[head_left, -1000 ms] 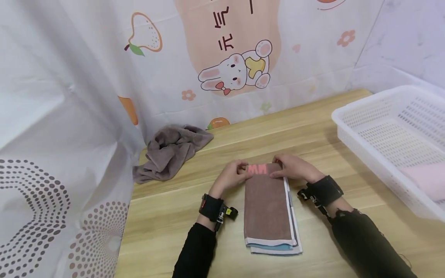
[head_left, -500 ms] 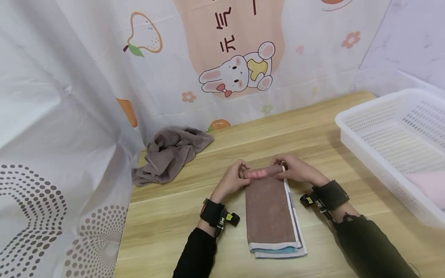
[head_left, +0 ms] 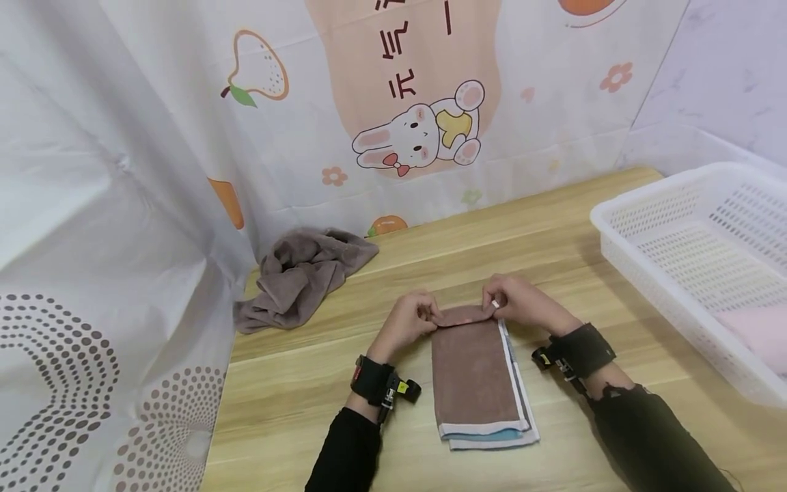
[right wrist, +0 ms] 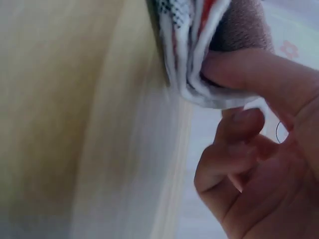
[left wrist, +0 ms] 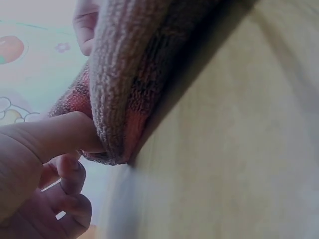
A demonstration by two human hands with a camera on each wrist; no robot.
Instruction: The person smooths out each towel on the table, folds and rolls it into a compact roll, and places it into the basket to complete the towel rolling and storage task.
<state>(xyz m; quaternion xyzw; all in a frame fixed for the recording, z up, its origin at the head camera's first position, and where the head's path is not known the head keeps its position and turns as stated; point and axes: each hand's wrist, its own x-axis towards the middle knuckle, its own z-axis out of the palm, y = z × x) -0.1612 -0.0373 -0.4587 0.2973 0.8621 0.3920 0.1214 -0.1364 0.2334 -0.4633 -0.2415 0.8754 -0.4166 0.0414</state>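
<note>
- My left hand [head_left: 410, 318] pinches the far left corner of the brown towel [head_left: 475, 369], thumb tucked under the rolled edge; the left wrist view shows the thumb [left wrist: 60, 137] pressed into the fold.
- My right hand [head_left: 515, 305] pinches the far right corner the same way, fingers curled round the layered white hem [right wrist: 192, 74].
- I judge that holding both corners at once keeps the small roll at the far end even across the towel's width.
- The towel lies flat on the wooden surface [head_left: 615, 225] in the lower centre of the frame, between my forearms.
- Its long axis runs from the bottom edge of the frame up toward the curtain [head_left: 154, 137]; the rolled end points away from me and the near end shows white and blue layers.
- A crumpled grey cloth [head_left: 301, 273] sits well apart at the centre left, against the curtain.
- A white basket [head_left: 621, 205] stands at the right edge with something pink [head_left: 759, 331] inside.
</note>
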